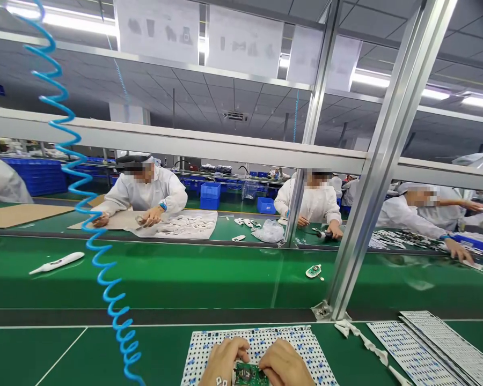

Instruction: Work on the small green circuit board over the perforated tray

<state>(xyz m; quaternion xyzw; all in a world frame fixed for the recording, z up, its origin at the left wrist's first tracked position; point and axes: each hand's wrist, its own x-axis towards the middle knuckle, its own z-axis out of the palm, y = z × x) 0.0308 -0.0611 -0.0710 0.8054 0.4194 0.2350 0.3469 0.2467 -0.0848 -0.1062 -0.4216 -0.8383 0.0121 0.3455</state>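
Note:
At the bottom centre, a small green circuit board with mounted parts sits between my two hands, its lower part cut off by the picture edge. My left hand is closed on the board's left side, thumb and fingers curled at its edge. On the other side my right hand has its fingers pinched together at the board's upper right corner. Whether a small part is also between those fingertips is hidden. Under both hands lies a white sheet dotted with dark holes and blue marks.
Similar dotted sheets lie at the right beside a twisted white strip. Ahead, a green conveyor belt carries a white pen-shaped device and an opened shell. A metal post and coiled blue hose stand in front; co-workers sit opposite.

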